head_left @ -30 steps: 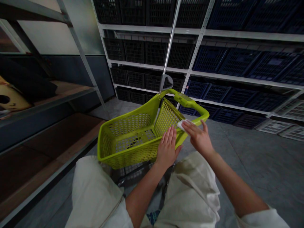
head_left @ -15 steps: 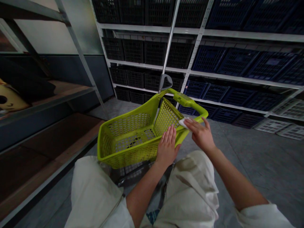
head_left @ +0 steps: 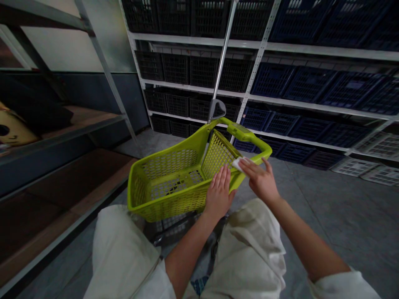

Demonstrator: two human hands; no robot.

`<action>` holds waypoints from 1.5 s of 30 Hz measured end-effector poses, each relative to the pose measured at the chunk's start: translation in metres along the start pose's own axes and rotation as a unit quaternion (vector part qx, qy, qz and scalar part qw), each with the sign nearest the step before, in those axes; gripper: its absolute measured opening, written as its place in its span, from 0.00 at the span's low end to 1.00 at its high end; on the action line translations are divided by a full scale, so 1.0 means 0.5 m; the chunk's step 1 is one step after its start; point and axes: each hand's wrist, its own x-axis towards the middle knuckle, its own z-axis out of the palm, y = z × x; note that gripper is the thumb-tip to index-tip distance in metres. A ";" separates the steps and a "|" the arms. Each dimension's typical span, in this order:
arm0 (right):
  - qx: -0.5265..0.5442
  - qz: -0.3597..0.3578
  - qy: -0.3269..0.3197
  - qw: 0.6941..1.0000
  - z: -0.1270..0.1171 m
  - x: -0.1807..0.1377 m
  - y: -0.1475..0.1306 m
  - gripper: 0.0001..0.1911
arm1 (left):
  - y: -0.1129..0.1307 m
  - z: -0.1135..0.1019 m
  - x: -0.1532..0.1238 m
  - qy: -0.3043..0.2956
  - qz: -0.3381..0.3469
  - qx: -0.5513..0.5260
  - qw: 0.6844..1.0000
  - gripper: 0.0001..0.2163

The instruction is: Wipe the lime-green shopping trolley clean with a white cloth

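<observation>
Lime-green basket [head_left: 168,182] sits low, right in front of the person's knees, handle [head_left: 249,139] at the far right end. Left hand [head_left: 219,195] lies flat on the near rim, fingers straight, gripping nothing. Right hand [head_left: 261,182] also has fingers stretched out, pinning a small white wipe [head_left: 237,164] to the handle's arm, just beside the left fingertips. Behind: shelving [head_left: 280,99] w/ dark crates [head_left: 177,66], metal pole [head_left: 222,58] nr the basket.
</observation>
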 end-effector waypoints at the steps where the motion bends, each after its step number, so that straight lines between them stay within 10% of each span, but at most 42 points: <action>1: -0.008 0.031 0.008 0.999 -0.003 0.001 0.036 0.33 | 0.000 0.000 0.000 -0.002 0.000 0.001 1.000 0.34; 6: -0.027 0.171 0.068 0.983 0.000 0.012 0.097 0.30 | 0.002 0.001 0.003 -0.004 0.000 -0.005 1.000 0.35; 13: 0.013 -0.008 -0.017 1.000 0.008 0.003 -0.072 0.33 | 0.000 -0.003 0.001 -0.004 0.003 -0.015 1.000 0.34; 21: -0.051 0.154 0.044 0.986 -0.004 0.013 0.116 0.31 | 0.003 0.003 0.003 -0.003 0.004 -0.008 1.000 0.36; 28: -0.003 -0.003 -0.005 1.000 0.017 0.004 -0.069 0.32 | 0.000 -0.003 0.000 -0.010 0.008 -0.024 1.000 0.38; 36: -0.059 0.102 0.063 0.991 0.002 0.009 0.111 0.32 | -0.002 -0.002 0.000 0.006 0.010 -0.020 1.000 0.35; 45: -0.012 -0.029 -0.008 0.999 0.013 -0.002 -0.061 0.32 | -0.004 -0.004 -0.001 0.010 0.005 -0.003 1.000 0.31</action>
